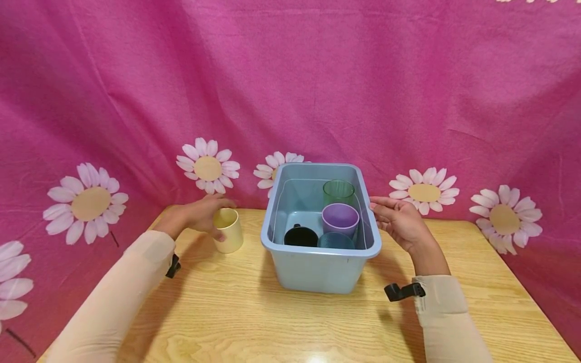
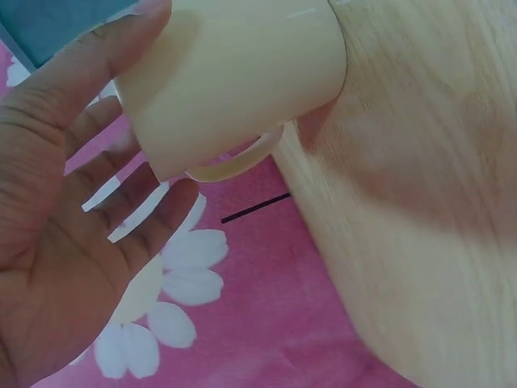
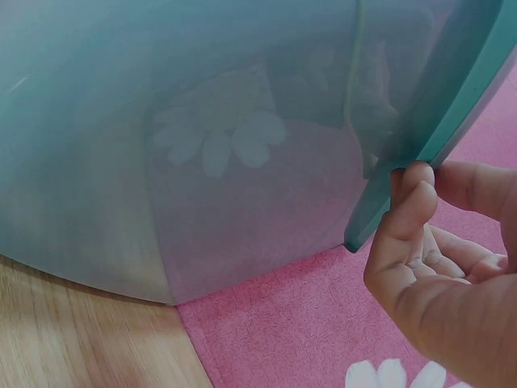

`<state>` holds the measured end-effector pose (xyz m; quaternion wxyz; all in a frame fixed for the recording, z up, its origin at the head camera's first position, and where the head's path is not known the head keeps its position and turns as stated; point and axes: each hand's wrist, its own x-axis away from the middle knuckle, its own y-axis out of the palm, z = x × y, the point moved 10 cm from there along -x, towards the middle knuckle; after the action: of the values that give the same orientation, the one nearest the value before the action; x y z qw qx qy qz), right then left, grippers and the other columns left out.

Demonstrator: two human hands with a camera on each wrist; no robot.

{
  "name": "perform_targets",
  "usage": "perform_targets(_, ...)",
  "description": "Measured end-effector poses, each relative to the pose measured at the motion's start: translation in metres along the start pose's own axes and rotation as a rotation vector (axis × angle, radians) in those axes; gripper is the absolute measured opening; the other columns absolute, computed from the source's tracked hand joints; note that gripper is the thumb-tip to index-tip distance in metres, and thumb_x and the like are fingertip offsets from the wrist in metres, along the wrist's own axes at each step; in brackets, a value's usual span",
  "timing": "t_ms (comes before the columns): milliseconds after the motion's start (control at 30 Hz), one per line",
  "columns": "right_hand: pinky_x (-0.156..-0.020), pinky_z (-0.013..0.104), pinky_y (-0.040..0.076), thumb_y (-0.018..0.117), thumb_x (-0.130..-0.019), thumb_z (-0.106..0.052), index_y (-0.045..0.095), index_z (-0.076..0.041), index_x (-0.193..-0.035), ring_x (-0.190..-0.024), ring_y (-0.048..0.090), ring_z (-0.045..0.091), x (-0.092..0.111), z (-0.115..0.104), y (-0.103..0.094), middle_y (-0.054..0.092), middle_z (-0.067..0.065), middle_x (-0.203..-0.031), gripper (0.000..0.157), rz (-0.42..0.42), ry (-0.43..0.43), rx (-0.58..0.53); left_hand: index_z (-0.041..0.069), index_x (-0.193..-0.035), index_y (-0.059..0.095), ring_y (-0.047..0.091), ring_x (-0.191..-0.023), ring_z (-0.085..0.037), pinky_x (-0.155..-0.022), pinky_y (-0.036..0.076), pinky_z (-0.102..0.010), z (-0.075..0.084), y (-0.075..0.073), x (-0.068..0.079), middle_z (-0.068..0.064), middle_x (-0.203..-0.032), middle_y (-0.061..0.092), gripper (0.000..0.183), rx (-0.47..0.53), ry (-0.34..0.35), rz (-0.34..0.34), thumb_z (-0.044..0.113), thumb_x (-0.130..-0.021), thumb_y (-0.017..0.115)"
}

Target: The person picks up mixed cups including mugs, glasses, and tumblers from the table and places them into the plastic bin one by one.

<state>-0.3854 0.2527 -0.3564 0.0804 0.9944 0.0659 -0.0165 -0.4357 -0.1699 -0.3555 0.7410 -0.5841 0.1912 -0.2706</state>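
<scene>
A pale yellow mug (image 1: 230, 234) stands upright on the table, left of a blue-grey plastic bin (image 1: 317, 269). My left hand (image 1: 204, 214) reaches around it, thumb on the near side and fingers behind. In the left wrist view, the mug's handle (image 2: 242, 164) sticks out near the fingertips of my left hand (image 2: 73, 194). With thumb and fingers, my right hand (image 1: 401, 222) pinches the bin's right rim. The right wrist view has my right hand (image 3: 444, 259) at the edge of the bin (image 3: 242, 226).
Inside the bin are a green clear glass (image 1: 338, 190), a purple cup (image 1: 340, 217), a black mug (image 1: 300, 237) and a dark blue cup (image 1: 336, 241). A pink cloth (image 1: 317, 80) with daisies hangs behind the wooden table (image 1: 218, 312) and along its sides.
</scene>
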Motion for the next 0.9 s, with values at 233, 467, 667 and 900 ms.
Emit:
perform_targets(233, -0.075, 0.022, 0.058, 0.07, -0.098, -0.013, 0.066, 0.002, -0.128, -0.083, 0.07, 0.012, 0.001, 0.0, 0.0, 0.076, 0.0, -0.097, 0.035, 0.005, 0.008, 0.013, -0.002, -0.136, 0.06, 0.053, -0.125, -0.038, -0.107, 0.042, -0.055, -0.012, 0.0, 0.0, -0.017, -0.135, 0.061, 0.081, 0.081, -0.035, 0.021, 0.024, -0.067, 0.096)
perform_targets(467, -0.075, 0.022, 0.058, 0.07, -0.097, -0.013, 0.068, 0.001, -0.126, -0.082, 0.071, 0.011, 0.001, 0.0, 0.0, 0.076, 0.0, -0.097, 0.032, 0.001, 0.007, 0.003, -0.002, -0.135, 0.06, 0.054, -0.123, -0.037, -0.107, 0.043, -0.054, -0.018, 0.003, -0.002, -0.018, -0.135, 0.06, 0.081, 0.137, -0.066, 0.028, 0.021, -0.066, 0.095)
perform_targets(667, -0.075, 0.022, 0.058, 0.07, -0.097, -0.013, 0.067, 0.002, -0.128, -0.083, 0.071, 0.012, 0.001, 0.0, 0.0, 0.076, 0.001, -0.098, 0.034, 0.004, 0.012, 0.002, -0.004, -0.133, 0.061, 0.056, -0.118, -0.035, -0.103, 0.045, -0.052, -0.019, 0.003, -0.002, -0.018, -0.129, 0.062, 0.079, 0.133, -0.062, 0.042, 0.022, -0.066, 0.094)
perform_targets(900, -0.075, 0.022, 0.058, 0.071, -0.097, -0.013, 0.067, 0.002, -0.127, -0.084, 0.072, 0.012, 0.001, 0.0, 0.001, 0.077, 0.001, -0.098, 0.034, 0.001, 0.01, -0.008, -0.005, -0.133, 0.06, 0.055, -0.12, -0.038, -0.105, 0.044, -0.054, -0.021, 0.003, 0.0, -0.019, -0.131, 0.061, 0.079, 0.149, -0.085, 0.04, 0.023, -0.068, 0.094)
